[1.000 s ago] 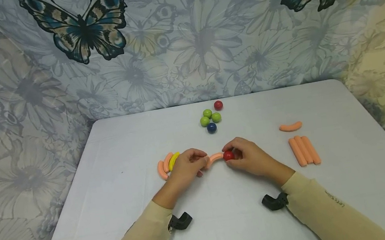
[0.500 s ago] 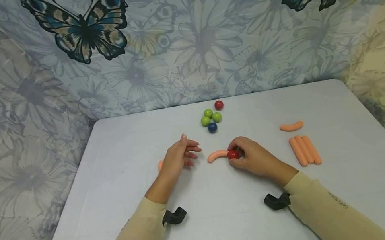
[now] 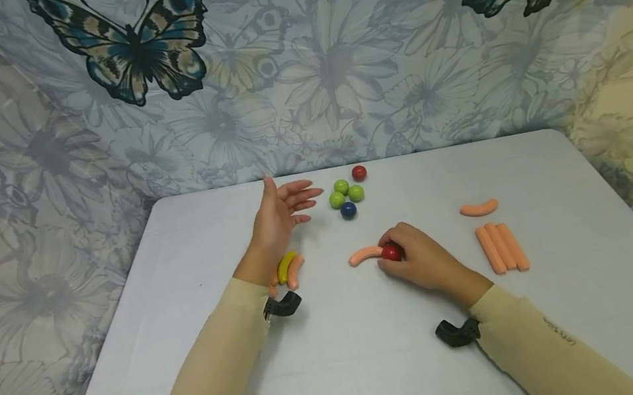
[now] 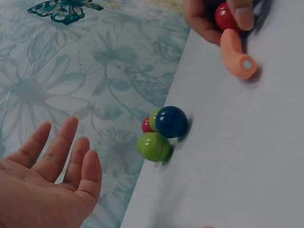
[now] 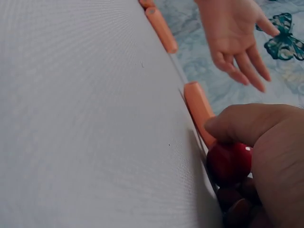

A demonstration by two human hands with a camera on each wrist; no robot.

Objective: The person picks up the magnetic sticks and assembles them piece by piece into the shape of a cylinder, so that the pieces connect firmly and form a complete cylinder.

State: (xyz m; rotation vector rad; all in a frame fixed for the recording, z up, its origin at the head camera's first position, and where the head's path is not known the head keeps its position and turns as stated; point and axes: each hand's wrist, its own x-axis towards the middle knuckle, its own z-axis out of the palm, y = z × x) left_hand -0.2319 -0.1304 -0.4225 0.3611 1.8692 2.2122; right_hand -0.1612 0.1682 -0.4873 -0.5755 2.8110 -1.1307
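Observation:
My right hand (image 3: pixel 420 257) pinches a shiny red ball (image 3: pixel 392 253) between thumb and fingers. A curved orange stick (image 3: pixel 364 255) joins or touches that ball and points left; the left wrist view shows a pale spot on its free end. Above the table, my left hand (image 3: pixel 276 219) has its fingers spread and holds nothing. Just right of its fingertips sit a blue ball (image 3: pixel 348 210), three green balls (image 3: pixel 356 193) and another red ball (image 3: pixel 358 172). Below the left wrist lie a curved yellow stick (image 3: pixel 286 267) and curved orange sticks (image 3: pixel 296 271), partly hidden by the arm.
On the right of the white table (image 3: pixel 374 363) lie several orange pieces: a curved stick (image 3: pixel 479 208) and, nearer, a row of straight sticks (image 3: pixel 502 246). A floral butterfly-print backdrop (image 3: pixel 336 75) rises behind the table's far edge. Each wrist carries a black camera mount (image 3: pixel 457 332).
My left hand has let go of the curved orange stick and moved forward toward the group of balls, fingers spreading. My right hand has shifted slightly right with the red ball and stick.

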